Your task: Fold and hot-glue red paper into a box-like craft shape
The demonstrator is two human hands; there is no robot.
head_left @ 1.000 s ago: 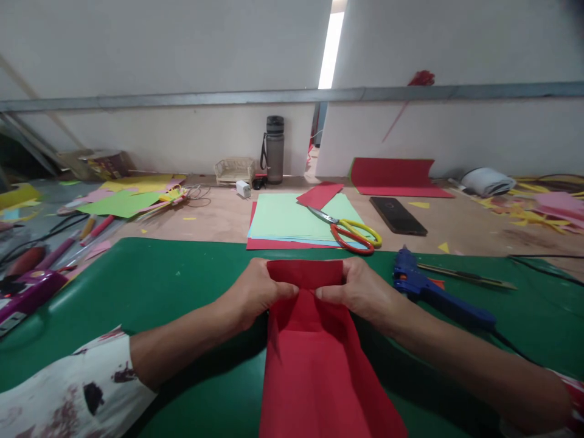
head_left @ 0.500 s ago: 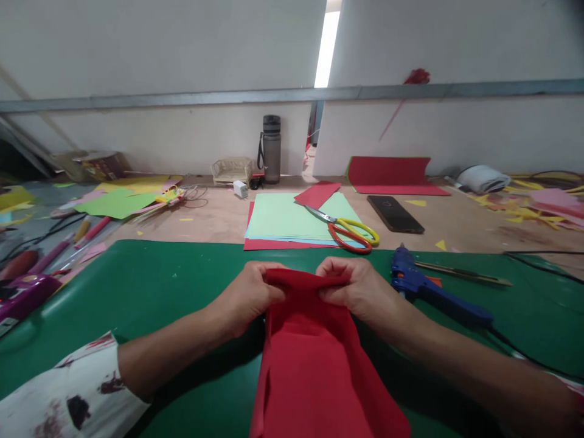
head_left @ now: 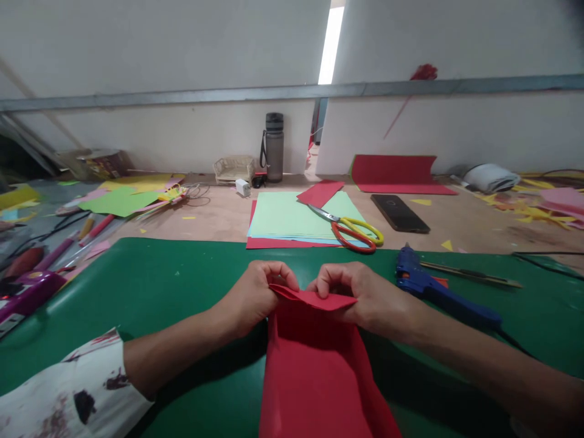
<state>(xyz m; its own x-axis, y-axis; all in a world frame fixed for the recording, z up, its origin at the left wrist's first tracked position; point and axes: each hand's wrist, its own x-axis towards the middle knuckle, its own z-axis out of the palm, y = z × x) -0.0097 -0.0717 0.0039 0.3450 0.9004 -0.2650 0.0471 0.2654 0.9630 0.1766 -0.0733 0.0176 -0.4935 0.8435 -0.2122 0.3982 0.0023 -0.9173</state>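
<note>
A long piece of red paper runs from the bottom edge of the view up to both hands, its far end folded over into a narrow flap. My left hand pinches the left end of that flap, fingertips on top and the thumb hidden beneath. At the right end, my right hand grips the same flap, index finger pressing on its top. Under the paper lies a green mat. A blue glue gun rests on the mat to the right of my right hand.
Beyond the hands, scissors lie on a stack of pale green sheets. A phone, a bottle and folded red card stand or lie farther back. Tweezers are beside the glue gun; a purple tool sits left.
The far end of the red paper has been bent over toward me, so a flat flap now shows. Both hands have shifted their fingers onto its top. The view has moved slightly.
</note>
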